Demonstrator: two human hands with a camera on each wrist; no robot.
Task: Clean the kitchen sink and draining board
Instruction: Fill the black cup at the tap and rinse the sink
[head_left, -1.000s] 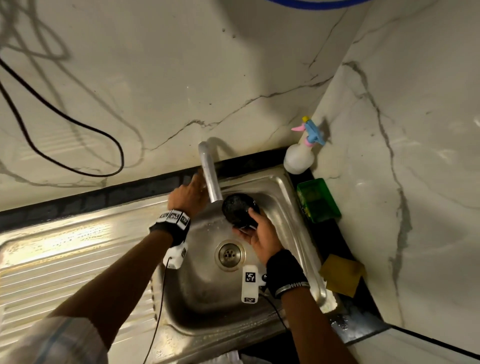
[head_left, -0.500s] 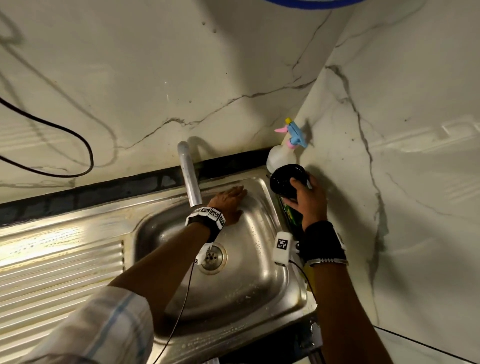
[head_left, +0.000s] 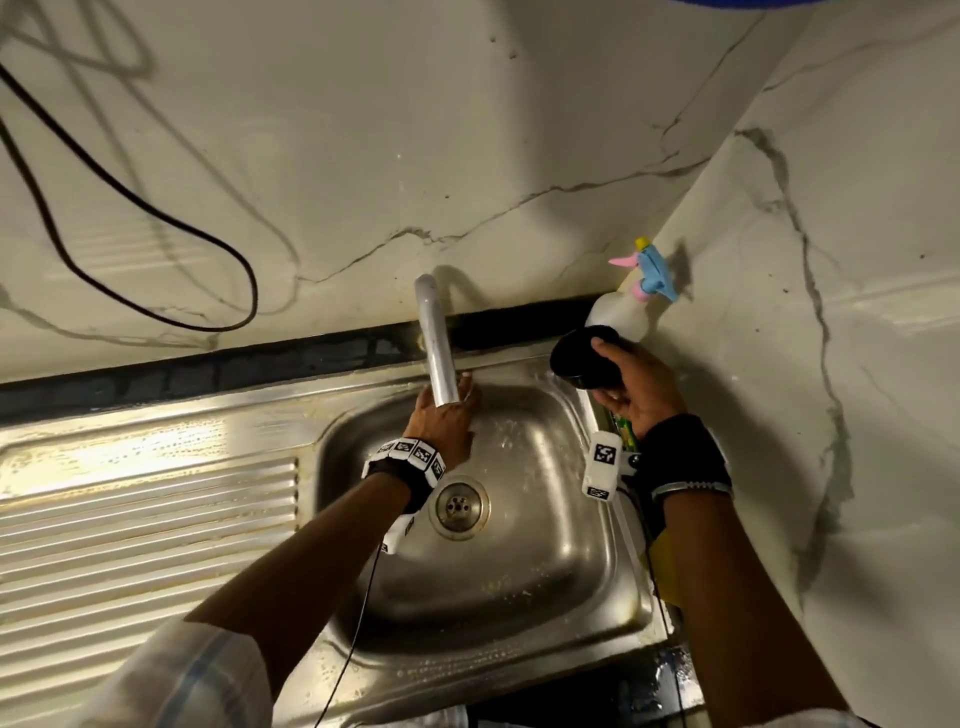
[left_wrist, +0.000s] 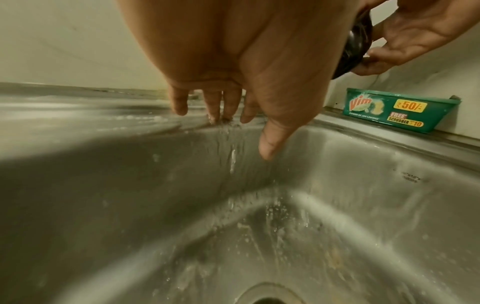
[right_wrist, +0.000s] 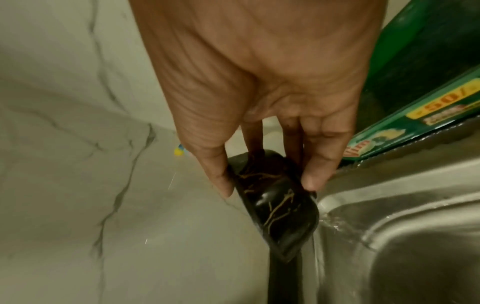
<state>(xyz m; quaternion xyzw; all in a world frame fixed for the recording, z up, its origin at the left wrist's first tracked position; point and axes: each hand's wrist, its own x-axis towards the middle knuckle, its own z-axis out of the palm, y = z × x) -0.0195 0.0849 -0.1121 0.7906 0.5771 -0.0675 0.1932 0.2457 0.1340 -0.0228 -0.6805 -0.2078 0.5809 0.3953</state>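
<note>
The steel sink (head_left: 530, 587) has a wet basin, and its ribbed draining board (head_left: 145, 519) lies to the left. My left hand (head_left: 447, 415) reaches under the tap spout (head_left: 439, 353). Its straight fingers (left_wrist: 215, 111) touch the basin's back wall near the rim, where water trickles down. My right hand (head_left: 631, 395) grips a black bowl (head_left: 582, 358) with gold veins (right_wrist: 275, 205), tilted over the sink's right rear corner. Water runs off the bowl into the basin.
A white spray bottle (head_left: 623, 312) stands in the wall corner behind the bowl. A green Vim tub (left_wrist: 397, 111) sits on the right ledge, with something yellow (head_left: 662, 566) nearer me. A black cable (head_left: 156, 218) hangs on the wall. The drain (head_left: 460, 506) is uncovered.
My right hand carried the bowl from under the tap to the sink's right rear corner. My left hand left the tap base and now touches the basin's back wall under the spout.
</note>
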